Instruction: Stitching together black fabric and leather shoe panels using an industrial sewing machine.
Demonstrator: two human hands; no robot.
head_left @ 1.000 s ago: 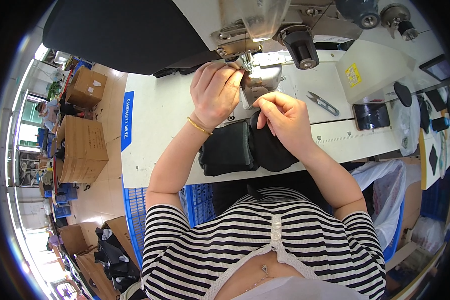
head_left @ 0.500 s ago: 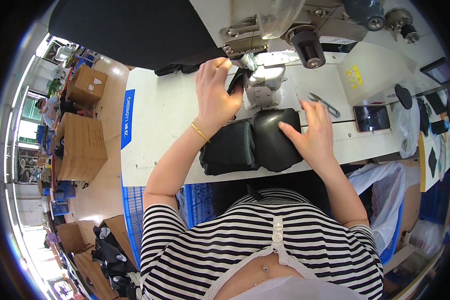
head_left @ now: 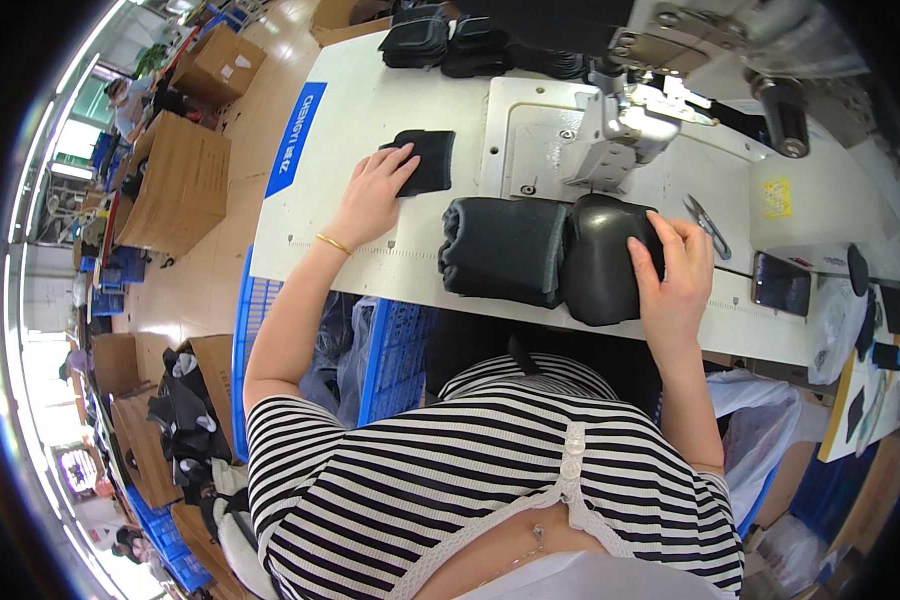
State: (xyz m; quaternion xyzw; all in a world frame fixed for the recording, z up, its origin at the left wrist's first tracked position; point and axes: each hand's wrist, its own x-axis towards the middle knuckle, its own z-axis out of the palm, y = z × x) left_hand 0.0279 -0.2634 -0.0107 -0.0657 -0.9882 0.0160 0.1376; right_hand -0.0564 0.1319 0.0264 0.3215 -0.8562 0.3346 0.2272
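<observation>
My left hand (head_left: 373, 195) lies flat on a small black fabric piece (head_left: 425, 160) on the white table (head_left: 310, 230), left of the sewing machine (head_left: 630, 110). My right hand (head_left: 673, 275) rests on a rounded black padded piece (head_left: 602, 260) at the table's front edge. Beside it, to the left, sits a stack of black folded pieces (head_left: 505, 250). A gold bracelet (head_left: 333, 243) circles my left wrist.
More black pieces (head_left: 450, 45) are piled at the far edge of the table. Small snips (head_left: 708, 225) and a phone (head_left: 782, 285) lie to the right. Blue crates (head_left: 390, 340) stand under the table; cardboard boxes (head_left: 180, 180) fill the floor at left.
My left hand moved away from the machine's needle area to the left with a small black piece and laid it on the table. My right hand settled on the rounded black piece.
</observation>
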